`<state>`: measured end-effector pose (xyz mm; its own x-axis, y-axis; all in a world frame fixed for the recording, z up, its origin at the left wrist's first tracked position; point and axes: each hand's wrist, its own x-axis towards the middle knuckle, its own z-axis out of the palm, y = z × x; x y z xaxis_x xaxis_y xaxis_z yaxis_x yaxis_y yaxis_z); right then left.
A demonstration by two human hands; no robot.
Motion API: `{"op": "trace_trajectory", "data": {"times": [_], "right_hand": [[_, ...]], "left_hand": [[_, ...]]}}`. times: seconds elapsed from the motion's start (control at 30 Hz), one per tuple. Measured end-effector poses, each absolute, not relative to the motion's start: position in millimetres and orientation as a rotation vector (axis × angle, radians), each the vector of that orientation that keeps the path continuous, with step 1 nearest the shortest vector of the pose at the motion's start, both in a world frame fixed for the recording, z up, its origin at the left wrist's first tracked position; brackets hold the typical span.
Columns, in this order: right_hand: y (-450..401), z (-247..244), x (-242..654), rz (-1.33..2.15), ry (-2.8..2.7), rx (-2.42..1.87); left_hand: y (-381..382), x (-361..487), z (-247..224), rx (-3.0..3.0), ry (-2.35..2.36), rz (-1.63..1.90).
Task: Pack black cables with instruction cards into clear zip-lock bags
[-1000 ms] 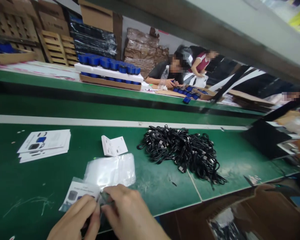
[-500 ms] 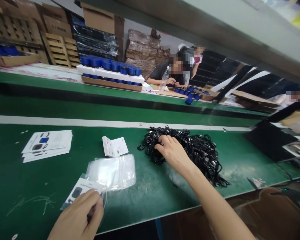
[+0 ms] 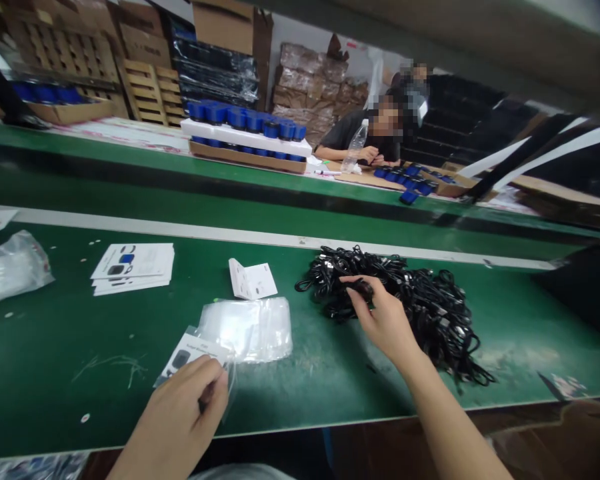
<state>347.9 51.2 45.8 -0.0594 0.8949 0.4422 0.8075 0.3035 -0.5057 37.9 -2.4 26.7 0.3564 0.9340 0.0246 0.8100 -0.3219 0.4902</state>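
My left hand (image 3: 187,407) is closed on a clear plastic bag with a printed leaflet (image 3: 189,353) inside, low over the front of the green table. My right hand (image 3: 383,317) pinches a black cable (image 3: 363,289) at the near left side of a tangled heap of black cables (image 3: 430,293). Clear plastic bags (image 3: 253,330) lie in a flat stack between my hands. Just behind them stands a small folded white booklet (image 3: 260,281). To the left is a pile of printed leaflets (image 3: 143,261).
A crumpled clear bag (image 3: 15,270) lies at far left. Across a raised green ledge (image 3: 230,220), blue round items (image 3: 237,119) stand on a white foam tray. A co-worker (image 3: 340,137) sits behind a plastic bottle (image 3: 355,147). An overhead beam (image 3: 430,60) crosses the top.
The view has swung left, so the table's things appear farther right. My right hand has closed on a cable in the heap. My left hand keeps hold of the bag with the leaflet.
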Motion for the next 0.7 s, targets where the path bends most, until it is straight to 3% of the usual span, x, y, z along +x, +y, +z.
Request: {"op": "trace_trajectory", "data": {"times": [0.47, 0.7], "right_hand": [[24.6, 52.4, 308.9, 1.013, -1.342, -1.396], [-20.6, 41.0, 229.9, 1.294, -1.522, -1.244]], "left_hand": [[-3.5, 41.2, 30.5, 2.197, 1.548, 0.535], [-5.2, 41.0, 32.7, 2.196, 1.548, 0.510]]}}
